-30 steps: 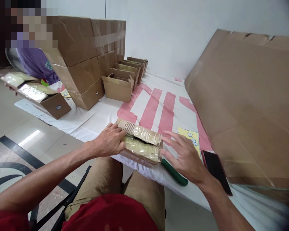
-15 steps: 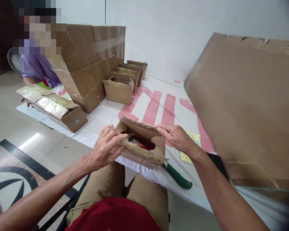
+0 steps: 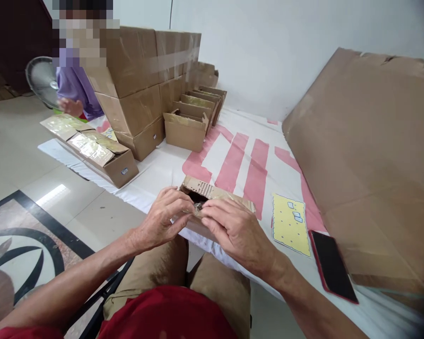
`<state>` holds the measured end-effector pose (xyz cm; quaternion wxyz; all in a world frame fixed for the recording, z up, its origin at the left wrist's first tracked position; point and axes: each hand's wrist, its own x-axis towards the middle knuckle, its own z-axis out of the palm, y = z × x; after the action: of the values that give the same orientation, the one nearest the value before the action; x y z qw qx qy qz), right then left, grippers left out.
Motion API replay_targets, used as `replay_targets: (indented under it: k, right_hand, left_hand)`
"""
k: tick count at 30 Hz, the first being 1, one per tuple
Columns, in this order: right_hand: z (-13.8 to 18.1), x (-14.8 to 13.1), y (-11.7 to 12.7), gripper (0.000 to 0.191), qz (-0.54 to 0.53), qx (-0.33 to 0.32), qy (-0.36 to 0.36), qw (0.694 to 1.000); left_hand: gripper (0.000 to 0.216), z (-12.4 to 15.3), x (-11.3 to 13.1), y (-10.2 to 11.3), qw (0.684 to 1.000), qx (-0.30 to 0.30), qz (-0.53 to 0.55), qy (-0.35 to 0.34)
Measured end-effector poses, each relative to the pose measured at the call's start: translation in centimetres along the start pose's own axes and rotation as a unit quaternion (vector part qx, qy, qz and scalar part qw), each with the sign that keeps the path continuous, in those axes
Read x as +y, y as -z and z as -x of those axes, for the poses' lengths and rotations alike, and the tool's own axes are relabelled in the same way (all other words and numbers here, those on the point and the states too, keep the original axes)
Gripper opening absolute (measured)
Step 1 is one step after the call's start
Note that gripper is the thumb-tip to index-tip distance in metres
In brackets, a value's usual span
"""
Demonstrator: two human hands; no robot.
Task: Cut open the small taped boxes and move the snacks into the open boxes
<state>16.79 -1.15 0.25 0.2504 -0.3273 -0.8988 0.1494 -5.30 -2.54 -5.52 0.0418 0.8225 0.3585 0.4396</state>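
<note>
A small cardboard box [image 3: 229, 193] sits at the table's front edge, right before my lap. My left hand [image 3: 169, 212] has its fingers bent over the near flap at the box's left part. Close beside it, my right hand [image 3: 233, 230] grips the same near edge, its fingertips almost meeting the left ones. The far flap, with torn ridges showing, leans in over the opening. Only a dark gap of the inside shows. My right hand covers much of the box's right side.
A yellow card [image 3: 291, 226] and a phone in a red case [image 3: 334, 266] lie to the right. A large cardboard sheet [image 3: 367, 165] stands behind them. Several open boxes [image 3: 184, 132] line up beside stacked cartons [image 3: 137, 61]. A long box [image 3: 122, 170] and a person in purple [image 3: 81, 84] are left.
My right hand has moved from the far flap to the near edge beside my left hand. The far flap has tipped inward. The green handle by the box is out of sight now.
</note>
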Motion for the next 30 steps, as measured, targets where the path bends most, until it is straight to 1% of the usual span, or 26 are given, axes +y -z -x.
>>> replay_targets:
  k: [2, 5, 8, 9, 11, 12, 14, 16, 18, 21, 23, 25, 26, 28, 30]
  right_hand:
    - [-0.8, 0.1, 0.2, 0.021, -0.071, -0.044, -0.067, 0.994]
    - [-2.0, 0.3, 0.8, 0.014, -0.146, -0.092, -0.175, 0.969]
    - [-2.8, 0.3, 1.0, 0.027, -0.149, -0.124, -0.221, 0.956]
    - [-2.8, 0.3, 1.0, 0.026, -0.139, -0.132, -0.225, 0.955]
    - [-2.5, 0.1, 0.9, 0.018, -0.1, -0.122, -0.196, 0.968]
    - [-2.1, -0.1, 0.9, 0.014, -0.067, -0.104, -0.163, 0.979]
    - [-1.1, -0.5, 0.8, 0.013, 0.013, -0.054, -0.076, 0.996]
    - [-0.2, -0.8, 0.7, 0.014, 0.088, -0.02, -0.002, 0.996]
    - [0.3, -0.7, 0.3, 0.012, 0.14, -0.013, 0.035, 0.99]
    - [0.2, -0.2, -0.4, 0.023, 0.182, 0.008, 0.064, 0.981]
    - [-0.1, 0.2, -0.7, 0.027, 0.191, 0.036, 0.08, 0.978]
    - [-0.2, 0.5, -0.6, 0.026, 0.18, 0.053, 0.085, 0.978]
    - [-0.1, 0.6, -0.5, 0.023, 0.171, 0.059, 0.08, 0.98]
    - [0.3, 0.8, -0.2, 0.017, 0.157, 0.061, 0.067, 0.983]
    - [0.7, 0.9, 0.0, 0.019, 0.152, 0.048, 0.062, 0.985]
  left_hand:
    - [0.013, 0.2, -0.1, -0.1, 1.0, 0.01, 0.019, -0.005]
    - [0.019, 0.1, -0.3, -0.2, 0.999, 0.027, 0.045, -0.011]
    - [0.031, 0.0, -0.4, -0.1, 0.999, 0.009, 0.043, -0.02]
    - [0.032, 0.0, -0.4, 0.0, 0.999, -0.006, 0.035, -0.024]
    - [0.026, -0.1, -0.4, 0.2, 0.999, -0.034, 0.022, -0.027]
    - [0.021, -0.2, -0.4, 0.3, 0.999, -0.041, 0.019, -0.024]
    - [0.013, -0.3, -0.4, 0.3, 0.999, -0.043, 0.018, -0.019]
    - [0.01, -0.5, -0.4, 0.4, 0.999, -0.038, 0.019, -0.026]
    - [0.009, -0.7, -0.5, 0.4, 0.999, -0.032, 0.013, -0.029]
    - [0.008, -1.4, -0.4, 0.8, 0.999, -0.034, -0.01, -0.022]
    - [0.013, -1.8, -0.3, 1.1, 0.997, -0.07, -0.004, -0.022]
    - [0.017, -2.3, -0.3, 1.3, 0.993, -0.116, 0.021, -0.024]
    - [0.017, -2.4, -0.4, 1.3, 0.991, -0.128, 0.03, -0.024]
    - [0.018, -2.7, -0.4, 1.3, 0.99, -0.131, 0.035, -0.025]
    - [0.019, -2.9, -0.4, 1.2, 0.99, -0.134, 0.026, -0.026]
